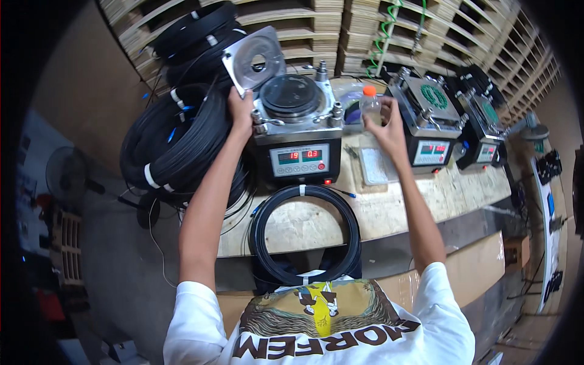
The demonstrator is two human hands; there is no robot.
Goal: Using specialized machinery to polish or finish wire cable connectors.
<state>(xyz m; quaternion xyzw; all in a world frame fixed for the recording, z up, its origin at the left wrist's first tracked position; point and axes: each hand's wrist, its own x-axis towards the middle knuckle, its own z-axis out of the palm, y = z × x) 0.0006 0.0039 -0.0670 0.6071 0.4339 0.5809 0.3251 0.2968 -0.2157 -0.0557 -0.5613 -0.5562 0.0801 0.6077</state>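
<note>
My left hand [241, 112] grips the lower edge of a square metal plate [240, 61] with a round hole in its middle. The plate is tilted up beside a polishing machine [261, 155], whose round black pad [289, 96] lies uncovered between metal corner clamps. Its front panel has lit red digits. To the right of this machine, my right hand [389, 128] is closed around a small clear bottle [368, 106] with an orange cap. Contact between the bottle's base and the bench is hard to make out.
A black cable coil [260, 228] lies at the bench's front edge. Large cable coils [146, 134] are stacked at the left. Two similar machines [433, 131] stand to the right on the wooden bench [389, 213]. Near my right forearm is a pale flat tray [373, 165]. Pallets [310, 36] rise behind.
</note>
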